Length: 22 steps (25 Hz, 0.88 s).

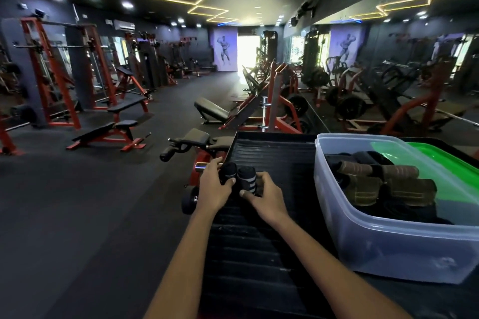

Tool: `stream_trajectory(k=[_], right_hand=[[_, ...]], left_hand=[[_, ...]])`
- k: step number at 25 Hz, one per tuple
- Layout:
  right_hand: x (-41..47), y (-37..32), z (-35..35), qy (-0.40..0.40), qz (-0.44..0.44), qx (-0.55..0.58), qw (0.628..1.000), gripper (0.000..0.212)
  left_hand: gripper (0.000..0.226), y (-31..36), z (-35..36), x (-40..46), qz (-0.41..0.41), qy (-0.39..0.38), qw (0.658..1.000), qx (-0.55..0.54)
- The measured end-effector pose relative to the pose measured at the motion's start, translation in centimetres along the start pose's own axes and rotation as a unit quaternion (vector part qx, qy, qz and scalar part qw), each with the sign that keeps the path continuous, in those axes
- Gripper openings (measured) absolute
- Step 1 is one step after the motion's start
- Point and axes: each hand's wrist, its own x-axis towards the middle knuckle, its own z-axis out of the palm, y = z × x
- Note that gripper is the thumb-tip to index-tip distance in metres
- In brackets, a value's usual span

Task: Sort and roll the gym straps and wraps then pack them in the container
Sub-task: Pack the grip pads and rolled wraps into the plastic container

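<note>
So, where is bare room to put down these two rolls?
Bare ribbed black surface lies beyond both hands, bordered by its raised far rim and the clear container; also between the forearms. The container is crowded with rolled wraps. Left hand and right hand each hold a roll.

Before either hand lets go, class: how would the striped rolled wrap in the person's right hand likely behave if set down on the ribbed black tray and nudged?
The striped rolled wrap looks like soft fabric wound into a short cylinder, so it is probably light and squashy, not fragile. Laid on its side, it may roll, though the ribbed black tray might check it. Once the right hand releases, the roll could loosen.
</note>
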Motion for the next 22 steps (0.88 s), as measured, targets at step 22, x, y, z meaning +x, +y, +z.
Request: stream_trajectory(k=[22], right_hand=[[-1.2,-3.6,-2.2,-0.032,0.098,0.442,0.891,0.005]], left_hand=[[0.028,3.6,0.1,-2.3,-0.063,-0.014,0.9,-0.43]])
